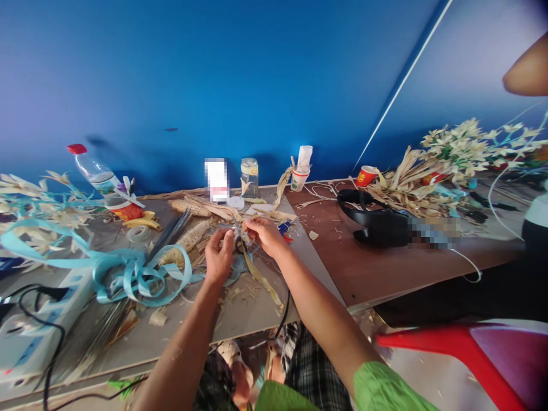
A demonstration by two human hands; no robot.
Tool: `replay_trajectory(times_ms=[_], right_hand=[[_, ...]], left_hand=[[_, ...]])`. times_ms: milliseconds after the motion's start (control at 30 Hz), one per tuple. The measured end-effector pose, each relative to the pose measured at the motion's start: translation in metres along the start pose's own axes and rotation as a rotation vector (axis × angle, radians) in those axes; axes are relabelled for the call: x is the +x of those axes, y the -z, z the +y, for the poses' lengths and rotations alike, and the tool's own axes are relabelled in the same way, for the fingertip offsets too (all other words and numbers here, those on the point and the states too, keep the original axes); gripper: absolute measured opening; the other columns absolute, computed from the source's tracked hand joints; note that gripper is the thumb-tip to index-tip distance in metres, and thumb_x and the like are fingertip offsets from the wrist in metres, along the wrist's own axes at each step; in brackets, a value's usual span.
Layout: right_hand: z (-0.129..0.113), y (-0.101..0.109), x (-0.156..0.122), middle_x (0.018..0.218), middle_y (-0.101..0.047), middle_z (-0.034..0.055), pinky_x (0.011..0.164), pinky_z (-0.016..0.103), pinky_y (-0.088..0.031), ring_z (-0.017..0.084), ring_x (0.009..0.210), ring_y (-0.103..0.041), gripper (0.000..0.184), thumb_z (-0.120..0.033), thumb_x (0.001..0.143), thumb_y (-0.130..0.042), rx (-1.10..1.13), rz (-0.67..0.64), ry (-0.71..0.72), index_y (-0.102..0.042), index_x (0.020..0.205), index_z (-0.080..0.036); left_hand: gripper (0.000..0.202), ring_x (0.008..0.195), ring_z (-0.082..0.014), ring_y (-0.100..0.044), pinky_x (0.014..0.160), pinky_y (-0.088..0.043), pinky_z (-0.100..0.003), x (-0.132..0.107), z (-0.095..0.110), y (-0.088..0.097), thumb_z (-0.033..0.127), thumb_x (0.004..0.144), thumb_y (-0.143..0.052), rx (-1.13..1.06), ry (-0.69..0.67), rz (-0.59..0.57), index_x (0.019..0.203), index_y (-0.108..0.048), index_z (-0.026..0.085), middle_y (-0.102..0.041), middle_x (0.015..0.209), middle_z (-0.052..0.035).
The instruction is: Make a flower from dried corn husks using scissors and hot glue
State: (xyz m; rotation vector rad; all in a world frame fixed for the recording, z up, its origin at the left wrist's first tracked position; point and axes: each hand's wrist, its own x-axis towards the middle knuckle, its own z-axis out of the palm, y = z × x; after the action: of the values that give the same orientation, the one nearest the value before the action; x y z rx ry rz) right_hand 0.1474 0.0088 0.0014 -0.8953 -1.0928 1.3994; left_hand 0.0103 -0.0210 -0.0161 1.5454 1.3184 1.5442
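Blue ribbon (127, 274), looped on tabletop (141, 345); left hand (220, 255), grip pressed together, contents unclear; husk strip (259, 275), upper end just below both hands, long axis slanting rightward toward the near edge; right hand (264, 233), grip pinched, contents likewise unclear

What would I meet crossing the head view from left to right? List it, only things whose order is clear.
Red-capped bottle, left hand, right hand, white cup, black headset, cluster of pale flowers at the right.
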Motion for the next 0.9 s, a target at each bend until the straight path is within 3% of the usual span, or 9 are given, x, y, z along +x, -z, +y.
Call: replay_trajectory(times_ms=[233, 567, 767, 900], right_hand=[[0.0048, -0.0046, -0.0002, 0.051, -0.051, -0.0032, 0.047, 0.022, -0.027, 0.007, 0.047, -0.038, 0.022, -0.036, 0.067, -0.063, -0.114, 0.008, 0.008, -0.062, 0.062, -0.015], [0.0079, -0.0086, -0.0037, 0.052, -0.048, -0.0045, 0.049, 0.022, -0.028, 0.008, 0.048, -0.039, 0.022, -0.038, 0.068, -0.063, -0.165, -0.013, 0.006, -0.061, 0.066, -0.015], [0.0009, -0.0090, -0.0078, 0.059, -0.049, -0.0049, 0.051, 0.021, -0.030, 0.008, 0.052, -0.040, 0.018, -0.032, 0.070, -0.061, -0.148, -0.104, 0.026, -0.060, 0.077, -0.016], [0.0032, -0.0101, -0.0082, 0.062, -0.049, -0.0059, 0.051, 0.021, -0.031, 0.008, 0.051, -0.040, 0.025, -0.028, 0.068, -0.061, -0.168, -0.119, -0.019, -0.059, 0.091, -0.018]], left_hand=[[0.037, 0.063, -0.0127, -0.051, 0.062, -0.040, -0.024, 0.0016, 0.0047, -0.0003, 0.050, 0.074, -0.055, -0.151, 0.129, -0.124, 0.071, -0.062, 0.014, -0.059, 0.065, -0.0010], [0.029, 0.059, -0.0105, -0.048, 0.058, -0.040, -0.022, 0.0024, 0.0003, -0.0015, 0.042, 0.072, -0.061, -0.227, 0.212, -0.131, 0.073, -0.062, 0.012, -0.057, 0.063, -0.0005], [0.025, 0.050, -0.0068, -0.040, 0.050, -0.033, -0.019, 0.0047, 0.0007, -0.0003, 0.037, 0.072, -0.061, -0.226, 0.258, 0.008, 0.067, -0.058, 0.013, -0.051, 0.056, 0.0033], [0.024, 0.050, -0.0061, -0.040, 0.050, -0.034, -0.019, 0.0086, -0.0026, 0.0014, 0.037, 0.069, -0.063, -0.412, 0.334, 0.095, 0.067, -0.055, 0.015, -0.048, 0.056, 0.0046]])
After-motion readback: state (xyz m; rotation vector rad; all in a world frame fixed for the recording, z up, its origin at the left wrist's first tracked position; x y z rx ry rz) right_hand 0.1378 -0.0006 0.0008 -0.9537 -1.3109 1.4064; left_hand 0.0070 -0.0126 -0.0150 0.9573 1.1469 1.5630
